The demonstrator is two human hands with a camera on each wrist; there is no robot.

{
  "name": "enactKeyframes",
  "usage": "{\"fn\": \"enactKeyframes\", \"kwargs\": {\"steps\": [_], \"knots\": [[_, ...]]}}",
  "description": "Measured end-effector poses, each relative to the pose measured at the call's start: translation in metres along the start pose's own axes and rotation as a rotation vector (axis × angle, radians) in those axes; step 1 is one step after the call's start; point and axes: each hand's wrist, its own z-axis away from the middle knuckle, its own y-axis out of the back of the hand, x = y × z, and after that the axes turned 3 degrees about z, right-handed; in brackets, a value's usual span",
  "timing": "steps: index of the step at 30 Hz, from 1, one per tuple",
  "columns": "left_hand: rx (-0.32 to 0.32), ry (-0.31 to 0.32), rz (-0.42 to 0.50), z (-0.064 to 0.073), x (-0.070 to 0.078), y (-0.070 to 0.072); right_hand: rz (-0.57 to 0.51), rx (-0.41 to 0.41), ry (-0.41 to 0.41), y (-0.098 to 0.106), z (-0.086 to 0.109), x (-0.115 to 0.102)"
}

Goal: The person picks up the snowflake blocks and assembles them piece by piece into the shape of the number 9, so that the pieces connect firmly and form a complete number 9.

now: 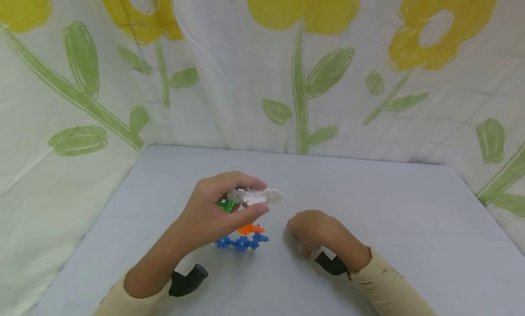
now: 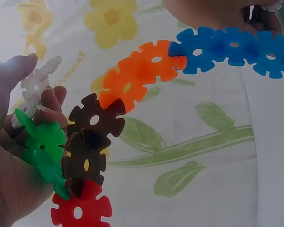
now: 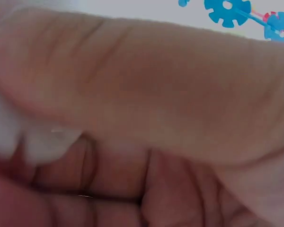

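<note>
My left hand point(image 1: 217, 209) pinches a chain of white snowflake discs point(image 1: 255, 197) between thumb and fingers, above the table. In the left wrist view a green disc point(image 2: 45, 137) joins them near the palm. From there the linked chain curves on through red point(image 2: 68, 220), brown point(image 2: 87, 158), orange point(image 2: 114, 90) and blue discs point(image 2: 196, 40). To the right of the chain, low over the table, is my right hand point(image 1: 316, 229) with curled fingers. It grips a white snowflake disc point(image 3: 52, 146), mostly hidden by the thumb in the right wrist view.
A pale grey table point(image 1: 389, 206) lies under both hands. Behind it hangs a white cloth point(image 1: 229, 88) painted with yellow flowers and green leaves. Black camera mounts point(image 1: 187, 280) sit at both wrists, beside cream sleeves point(image 1: 135, 298).
</note>
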Motion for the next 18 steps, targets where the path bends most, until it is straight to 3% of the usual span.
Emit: {"fn": "enactKeyframes", "kwargs": {"steps": [4,7,9,14,18], "knots": [[0.000,-0.007,0.009,0.000,0.000,0.000,-0.171,-0.068,0.053,0.003,0.001,0.001],[-0.001,-0.009,0.012,-0.001,0.000,0.000,-0.353,-0.047,0.193,0.010,0.002,0.007],[-0.004,-0.016,0.009,-0.001,0.000,0.001,-0.481,0.041,0.346,0.017,0.004,0.013],[-0.008,-0.050,-0.009,-0.002,-0.001,0.002,-0.849,0.358,0.749,0.033,0.017,0.029],[-0.007,-0.052,-0.023,-0.002,-0.001,0.002,-1.142,0.439,0.865,0.041,0.033,0.035]]}}
